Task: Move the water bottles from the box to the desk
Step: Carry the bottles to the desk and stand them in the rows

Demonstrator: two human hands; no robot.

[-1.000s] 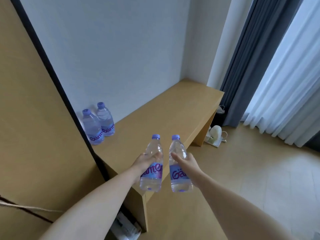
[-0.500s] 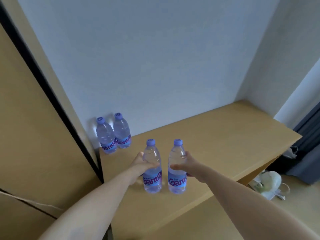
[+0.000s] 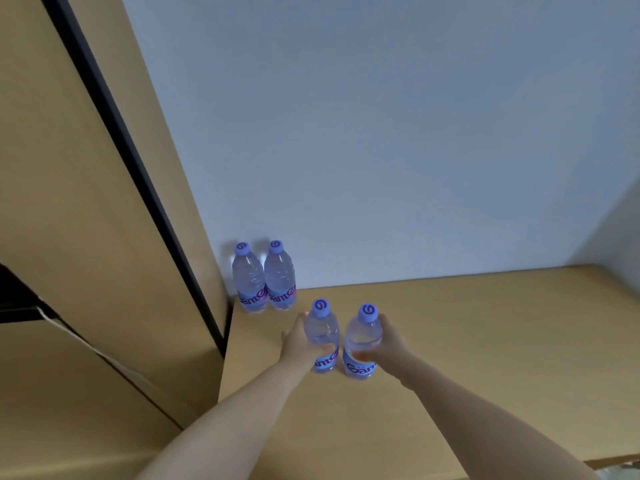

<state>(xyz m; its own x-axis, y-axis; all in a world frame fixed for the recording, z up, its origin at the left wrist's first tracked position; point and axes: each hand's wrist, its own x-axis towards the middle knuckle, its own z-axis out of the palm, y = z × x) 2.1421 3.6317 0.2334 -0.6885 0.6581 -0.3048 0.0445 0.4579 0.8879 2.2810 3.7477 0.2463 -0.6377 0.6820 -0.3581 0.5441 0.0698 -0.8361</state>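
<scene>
Two clear water bottles with purple caps stand upright side by side over the wooden desk (image 3: 485,341). My left hand (image 3: 298,344) grips the left bottle (image 3: 323,330) and my right hand (image 3: 391,344) grips the right bottle (image 3: 362,336). Their bases are at or just above the desk top; I cannot tell which. Two more bottles, one (image 3: 247,278) beside the other (image 3: 280,277), stand against the wall in the desk's back left corner. The box is out of view.
A tall wooden cabinet panel (image 3: 86,202) with a black edge strip rises to the left of the desk. A pale wall (image 3: 381,133) closes the back of the desk. The desk's front edge runs at the lower right.
Both hands have carried their bottles farther over the desk towards the back left corner, closer to the two standing bottles. The view has swung left and the floor and curtains have dropped out.
</scene>
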